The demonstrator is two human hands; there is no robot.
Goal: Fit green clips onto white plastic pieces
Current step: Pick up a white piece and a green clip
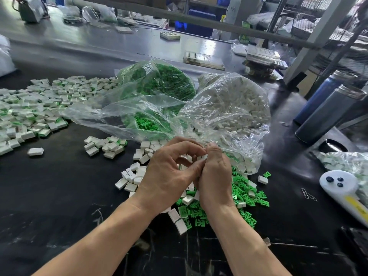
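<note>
My left hand (pixel 169 174) and right hand (pixel 214 176) meet in a closed grip on one white piece (pixel 202 157), with a big finished pile (pixel 35 110) far left, yet loose green clips (pixel 247 196) below and full bags (pixel 229 108) beyond it suggest plenty remains.

Loose green clips (pixel 245 193) beside white pieces (pixel 131 176), perhaps intermixed.

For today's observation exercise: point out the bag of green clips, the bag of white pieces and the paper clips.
bag of green clips (pixel 159 84), head view, on its upper bulge.
bag of white pieces (pixel 235 102), head view, on its middle.
paper clips (pixel 308 194), head view, on the wire loops.
</note>
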